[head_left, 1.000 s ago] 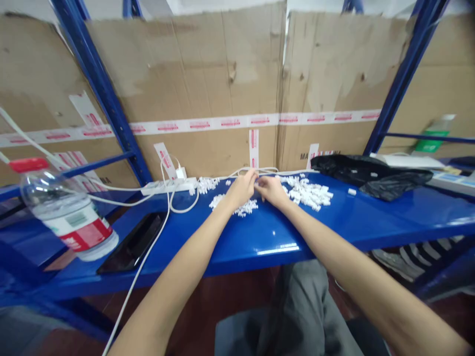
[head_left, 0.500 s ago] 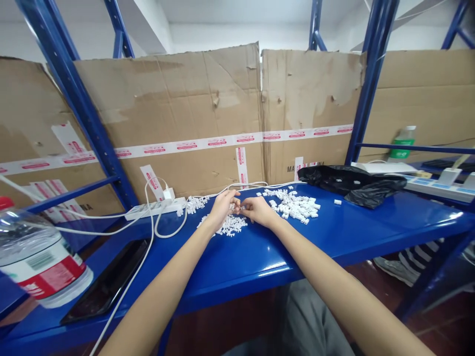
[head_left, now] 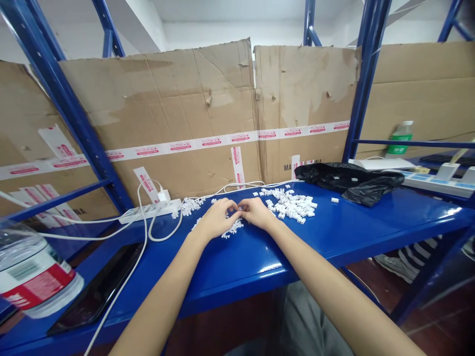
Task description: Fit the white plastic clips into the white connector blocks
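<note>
My left hand (head_left: 219,217) and my right hand (head_left: 257,212) meet fingertip to fingertip just above the blue tabletop. Both are closed in a pinch on a small white plastic piece, mostly hidden by the fingers. Under and beside my left hand lies a pile of tiny white pieces (head_left: 233,228), partly covered by it. To the right of my right hand spreads a heap of larger white plastic connector-like pieces (head_left: 295,203). Another cluster of white pieces (head_left: 190,205) lies left of my hands, by the power strip.
A power strip (head_left: 148,211) with white cables runs along the back left. A black phone (head_left: 98,287) and a large water bottle (head_left: 35,272) stand at the left. At right lies a black plastic bag (head_left: 352,182). Cardboard sheets (head_left: 178,109) wall the back; a person's shoe (head_left: 397,267) shows below.
My left hand has turned from palm-up to back-up, its thumb and fingers now pinching against my right fingertips. The view has shifted slightly.
</note>
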### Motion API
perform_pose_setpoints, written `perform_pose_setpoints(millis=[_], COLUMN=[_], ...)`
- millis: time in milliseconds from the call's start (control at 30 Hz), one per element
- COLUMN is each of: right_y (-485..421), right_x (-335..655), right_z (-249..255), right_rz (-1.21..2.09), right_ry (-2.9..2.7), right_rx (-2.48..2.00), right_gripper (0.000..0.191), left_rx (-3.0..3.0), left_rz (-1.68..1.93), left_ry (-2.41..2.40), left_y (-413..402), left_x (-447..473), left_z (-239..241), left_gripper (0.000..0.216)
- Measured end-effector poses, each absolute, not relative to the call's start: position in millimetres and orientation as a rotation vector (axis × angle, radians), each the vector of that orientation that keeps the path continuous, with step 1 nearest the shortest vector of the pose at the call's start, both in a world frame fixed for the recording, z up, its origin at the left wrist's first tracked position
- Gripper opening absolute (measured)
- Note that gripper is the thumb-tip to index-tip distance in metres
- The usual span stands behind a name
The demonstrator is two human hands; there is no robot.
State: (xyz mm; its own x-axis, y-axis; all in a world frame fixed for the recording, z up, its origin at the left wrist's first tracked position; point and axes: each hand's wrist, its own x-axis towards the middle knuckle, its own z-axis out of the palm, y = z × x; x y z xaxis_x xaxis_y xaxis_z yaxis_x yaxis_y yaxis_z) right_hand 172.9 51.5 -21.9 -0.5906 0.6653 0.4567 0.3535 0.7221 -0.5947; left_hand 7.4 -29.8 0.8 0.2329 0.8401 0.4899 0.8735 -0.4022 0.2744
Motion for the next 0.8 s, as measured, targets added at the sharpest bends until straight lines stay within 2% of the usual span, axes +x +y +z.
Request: perform_pose_setpoints(millis=[233, 400, 800], right_y=[55, 55, 58], right_x=[170, 172, 174], right_z=[-25, -26, -24], right_rz=[0.530, 0.488, 0.476], right_ry=[-2.233, -2.229, -2.228], right_rx=[-0.819, -0.844, -0.859], right_gripper=[0.019, 0.021, 0.019], left_rx=[-2.420, -2.412, -2.319], left_rz=[-0.644, -0.653, -0.807], left_ry=[-1.744, -1.825, -1.881], left_y=[-30, -24, -28], left_x=[6, 11, 19], left_z=[-7, -13, -5], left_gripper=[0.027, 0.015, 0.006])
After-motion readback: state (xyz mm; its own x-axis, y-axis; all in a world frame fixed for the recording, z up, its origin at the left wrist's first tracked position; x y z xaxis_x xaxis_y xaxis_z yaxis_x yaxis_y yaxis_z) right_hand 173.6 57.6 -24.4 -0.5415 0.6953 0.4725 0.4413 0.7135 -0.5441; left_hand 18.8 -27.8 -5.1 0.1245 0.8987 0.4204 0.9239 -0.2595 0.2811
